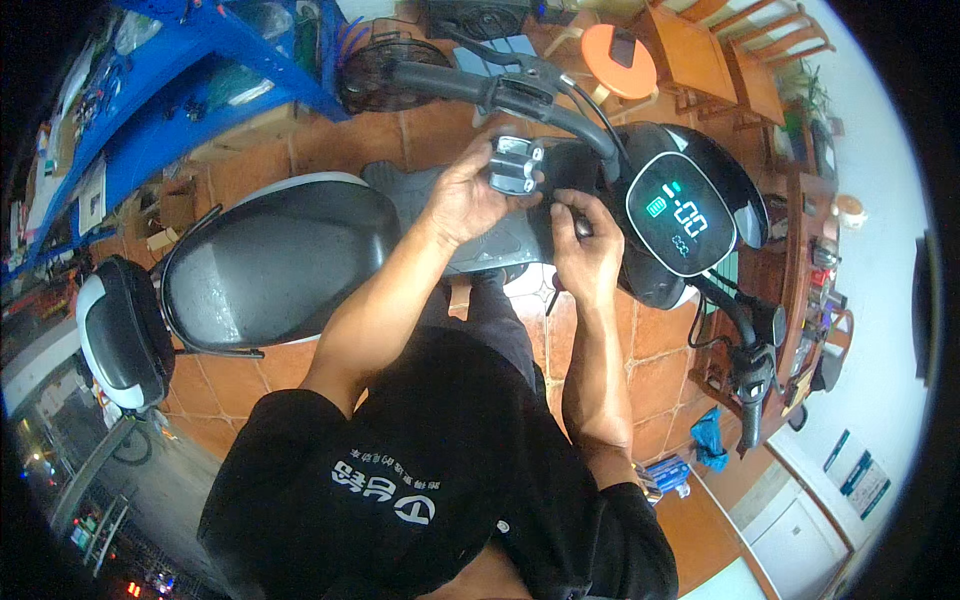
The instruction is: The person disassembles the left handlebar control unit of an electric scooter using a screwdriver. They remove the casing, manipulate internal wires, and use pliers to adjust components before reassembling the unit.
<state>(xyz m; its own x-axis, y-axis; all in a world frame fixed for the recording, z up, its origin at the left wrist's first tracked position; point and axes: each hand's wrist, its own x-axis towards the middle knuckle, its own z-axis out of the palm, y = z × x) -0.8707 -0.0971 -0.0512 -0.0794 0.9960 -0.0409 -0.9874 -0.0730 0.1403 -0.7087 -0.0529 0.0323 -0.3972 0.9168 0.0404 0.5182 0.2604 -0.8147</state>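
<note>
In my left hand (468, 200) is a small block-shaped grey-and-silver device (514, 166), raised above the footboard (495, 245) of an electric scooter. What kind of device it is, I cannot make out. My right hand (588, 245) is just to its right, fingers curled and pinched by the scooter's front panel. A small dark thing (583, 228) shows at those fingers, too hidden to name. Right of that hand, the dashboard (680, 215) is lit with white digits and a green battery symbol. The black seat (280, 265) extends to the left.
Handlebar grips stick out at the far side (440, 82) and near right (752, 410). A rear box (125, 335) sits behind the seat. Beyond are an orange round stool (605, 62) and blue shelving (170, 110). A blue bag (710, 440) lies at the lower right.
</note>
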